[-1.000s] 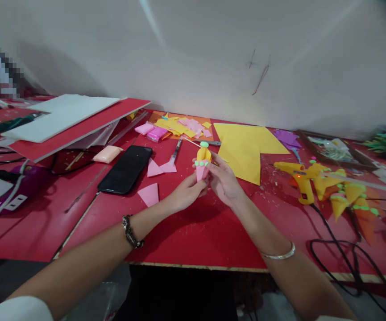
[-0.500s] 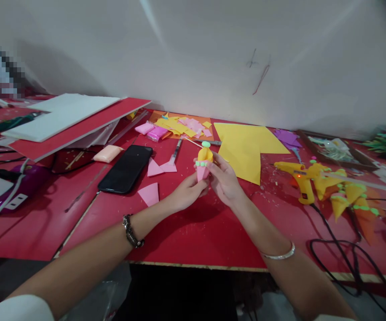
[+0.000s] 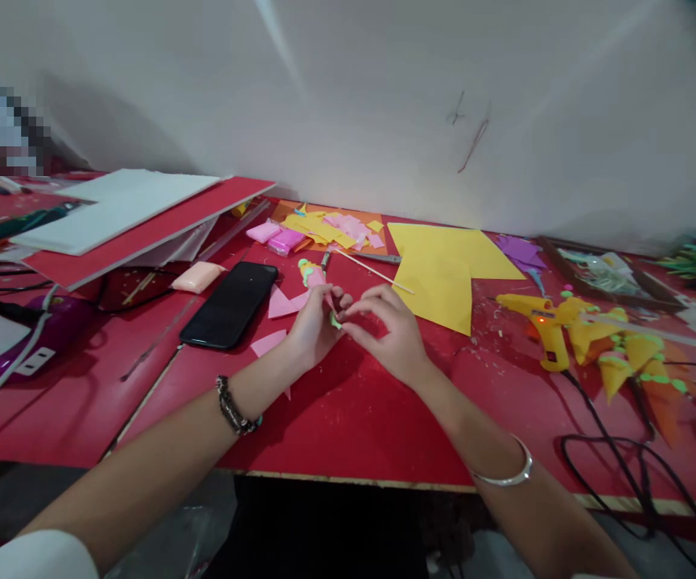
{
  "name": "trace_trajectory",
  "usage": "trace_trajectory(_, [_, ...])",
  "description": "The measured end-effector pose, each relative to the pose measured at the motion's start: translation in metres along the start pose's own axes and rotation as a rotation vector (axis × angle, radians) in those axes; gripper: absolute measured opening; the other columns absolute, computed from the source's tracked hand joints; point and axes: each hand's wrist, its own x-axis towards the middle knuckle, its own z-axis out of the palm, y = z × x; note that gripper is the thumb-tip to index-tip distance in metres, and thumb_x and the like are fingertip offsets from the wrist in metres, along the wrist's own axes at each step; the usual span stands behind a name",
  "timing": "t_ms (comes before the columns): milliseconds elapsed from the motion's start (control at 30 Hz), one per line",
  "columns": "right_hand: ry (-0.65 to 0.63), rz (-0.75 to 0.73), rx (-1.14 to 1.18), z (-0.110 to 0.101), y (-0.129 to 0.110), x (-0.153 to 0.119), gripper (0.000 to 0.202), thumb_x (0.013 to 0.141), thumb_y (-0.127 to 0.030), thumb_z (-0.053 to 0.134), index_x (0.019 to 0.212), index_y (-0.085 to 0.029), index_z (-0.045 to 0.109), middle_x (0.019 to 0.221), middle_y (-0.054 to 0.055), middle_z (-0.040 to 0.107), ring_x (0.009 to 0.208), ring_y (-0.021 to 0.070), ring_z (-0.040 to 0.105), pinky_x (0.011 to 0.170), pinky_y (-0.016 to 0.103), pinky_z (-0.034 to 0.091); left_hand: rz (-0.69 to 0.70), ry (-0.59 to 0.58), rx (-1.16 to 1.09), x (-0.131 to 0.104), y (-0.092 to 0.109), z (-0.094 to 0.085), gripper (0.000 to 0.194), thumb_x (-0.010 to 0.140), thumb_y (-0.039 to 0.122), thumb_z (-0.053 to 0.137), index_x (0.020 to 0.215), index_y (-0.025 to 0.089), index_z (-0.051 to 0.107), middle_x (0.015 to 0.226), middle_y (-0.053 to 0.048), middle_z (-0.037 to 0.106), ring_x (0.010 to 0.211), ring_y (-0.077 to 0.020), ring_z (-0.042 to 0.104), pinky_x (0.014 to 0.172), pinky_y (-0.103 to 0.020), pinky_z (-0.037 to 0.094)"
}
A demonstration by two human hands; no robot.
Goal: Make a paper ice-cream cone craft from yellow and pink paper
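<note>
My left hand (image 3: 316, 326) has its fingers curled round a small piece, mostly hidden, that shows a bit of pink and a green edge (image 3: 335, 321). Close by on the right, my right hand (image 3: 393, 330) holds thumb and forefinger near together at that green edge; anything between them is too small to make out. Just beyond my left hand lies a small pink paper cone (image 3: 312, 275) with yellow and green decoration, tilted. Pink paper pieces (image 3: 281, 302) lie beside my left wrist, and a thin pale stick (image 3: 377, 271) rests beyond my right fingers.
A black phone (image 3: 230, 305) lies to the left, near a foam board stack (image 3: 124, 209). Yellow paper (image 3: 435, 277) is behind my right hand. At right, a yellow glue gun (image 3: 544, 322) with its lit lamp and black cord (image 3: 601, 438) sits by several decorated cones (image 3: 616, 370).
The decorated cone has left my fingers and now lies beyond my left hand. Both hands have come lower, the left one leftward, and my left fingers curl round a small pink and green piece.
</note>
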Motion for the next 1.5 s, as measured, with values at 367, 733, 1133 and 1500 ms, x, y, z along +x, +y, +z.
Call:
trace_trajectory(367, [-0.117, -0.048, -0.203, 0.010, 0.005, -0.006, 0.016, 0.082, -0.024, 0.046, 0.095, -0.024, 0.054, 0.091, 0.004, 0.056, 0.087, 0.0160, 0.053, 0.074, 0.028, 0.043, -0.057, -0.063, -0.131, -0.001, -0.003, 0.001, 0.014, 0.077, 0.028, 0.038, 0.067, 0.017, 0.040, 0.057, 0.005, 0.041, 0.048, -0.0062, 0.044, 0.046, -0.018, 0.036])
trace_trajectory(733, [-0.142, -0.082, -0.219, 0.012, 0.001, -0.004, 0.014, 0.082, -0.019, 0.042, 0.085, -0.019, 0.056, 0.090, 0.006, 0.056, 0.087, 0.0155, 0.052, 0.072, 0.026, 0.041, -0.057, -0.040, -0.144, -0.002, -0.005, 0.003, 0.016, 0.079, 0.027, 0.037, 0.067, 0.017, 0.041, 0.059, 0.003, 0.044, 0.051, -0.0076, 0.047, 0.051, -0.019, 0.041])
trace_trajectory(1133, [-0.032, 0.131, 0.432, 0.012, -0.008, -0.004, 0.029, 0.070, -0.006, 0.041, 0.092, -0.021, 0.054, 0.082, 0.001, 0.054, 0.071, 0.0102, 0.052, 0.069, 0.025, 0.045, 0.037, 0.023, 0.042, -0.002, -0.005, 0.001, 0.020, 0.078, 0.030, 0.041, 0.063, 0.017, 0.043, 0.049, 0.006, 0.038, 0.042, -0.0061, 0.041, 0.044, -0.016, 0.035])
trace_trajectory(1500, [0.217, 0.495, 0.730, 0.007, 0.014, 0.001, 0.016, 0.075, -0.022, 0.053, 0.086, -0.020, 0.064, 0.069, -0.002, 0.058, 0.058, 0.0053, 0.051, 0.060, 0.020, 0.045, 0.062, -0.042, 0.181, -0.002, -0.009, 0.000, 0.023, 0.078, 0.032, 0.045, 0.062, 0.016, 0.042, 0.050, 0.006, 0.035, 0.039, -0.0045, 0.032, 0.040, -0.015, 0.030])
